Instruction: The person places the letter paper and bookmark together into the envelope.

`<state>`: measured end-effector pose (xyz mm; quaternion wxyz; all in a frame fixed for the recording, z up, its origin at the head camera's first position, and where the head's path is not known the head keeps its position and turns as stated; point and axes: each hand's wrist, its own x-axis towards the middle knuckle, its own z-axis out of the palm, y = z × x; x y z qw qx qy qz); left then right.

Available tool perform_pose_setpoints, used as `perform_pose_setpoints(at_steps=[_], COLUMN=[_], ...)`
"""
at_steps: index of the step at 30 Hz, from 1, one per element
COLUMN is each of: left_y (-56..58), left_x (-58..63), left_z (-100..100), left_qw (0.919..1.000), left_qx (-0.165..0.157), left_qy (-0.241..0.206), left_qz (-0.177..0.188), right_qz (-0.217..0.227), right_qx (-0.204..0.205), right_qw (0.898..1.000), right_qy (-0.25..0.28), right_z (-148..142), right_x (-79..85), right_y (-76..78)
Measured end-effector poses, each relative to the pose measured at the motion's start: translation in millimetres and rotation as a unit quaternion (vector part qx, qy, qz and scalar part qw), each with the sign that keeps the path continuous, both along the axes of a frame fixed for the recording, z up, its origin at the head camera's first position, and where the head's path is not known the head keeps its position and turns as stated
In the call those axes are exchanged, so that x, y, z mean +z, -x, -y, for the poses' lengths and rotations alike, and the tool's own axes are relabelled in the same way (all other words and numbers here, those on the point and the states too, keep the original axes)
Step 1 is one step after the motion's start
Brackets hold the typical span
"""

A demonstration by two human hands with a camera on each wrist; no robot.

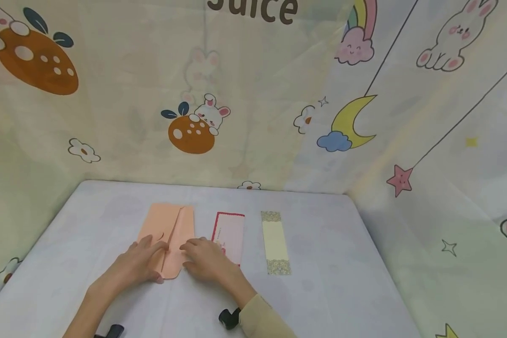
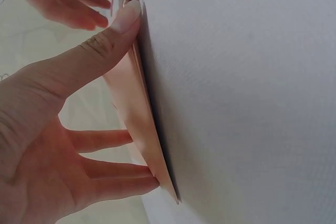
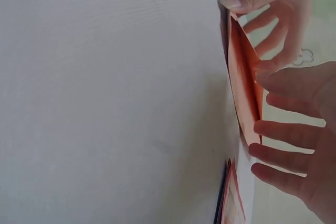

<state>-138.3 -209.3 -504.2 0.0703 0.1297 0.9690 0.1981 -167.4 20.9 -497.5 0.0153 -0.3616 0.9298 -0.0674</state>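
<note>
A peach envelope (image 1: 157,217) lies on the white table, its flap (image 1: 187,220) folded out to the right. My left hand (image 1: 141,263) rests on the envelope's body, fingers spread over the paper. In the left wrist view the left thumb (image 2: 113,35) lies along the near edge. Beside the flap is my right hand (image 1: 207,260), its fingers nearly straight and touching the flap's outer side. The right wrist view shows the right thumb (image 3: 294,82) at the raised edge of the peach paper (image 3: 242,90), close to the left fingertips.
To the right lies a pink card with a red border (image 1: 232,230), partly covered by the right hand. Farther right is a cream strip with glittery gold ends (image 1: 275,239). A patterned cloth (image 1: 257,117) hangs behind the table. Black devices (image 1: 229,319) sit by both wrists.
</note>
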Motion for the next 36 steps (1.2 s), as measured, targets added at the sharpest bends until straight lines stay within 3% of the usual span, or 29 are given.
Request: perform_pose_setpoints(at_steps=[5,10,16,20,28,36], left_y=[2.0,0.1,-1.8,-1.2,0.6,0.5], left_x=[-3.7,-5.4,-2.2,-0.4,-3.4,-1.2], left_z=[0,1,3,4,2,-3], left_qw=[0.9998,0.9998,0.9997,0.9996,0.9997,0.9998], left_qx=[0.003,0.008,0.012,0.012,0.012,0.012], left_qy=[0.006,0.006,0.004,0.002,0.005,0.003], left_qz=[-0.019,-0.019,-0.022,-0.023,-0.020,-0.017], right_qz=[-0.002,0.007,0.046,0.050,0.032,0.023], right_qx=[-0.066,-0.144,-0.255,-0.309,-0.362,-0.362], right_qw=[0.997,0.988,0.961,0.943,0.927,0.929], right_qy=[0.024,0.056,0.099,0.113,0.092,0.069], right_z=[-14,-28,-40,-46,-49,-49], right_x=[-1.9,-8.0,-10.2,-11.1,-15.1,-19.0], right_y=[0.3,2.0,4.2,5.5,8.1,11.1])
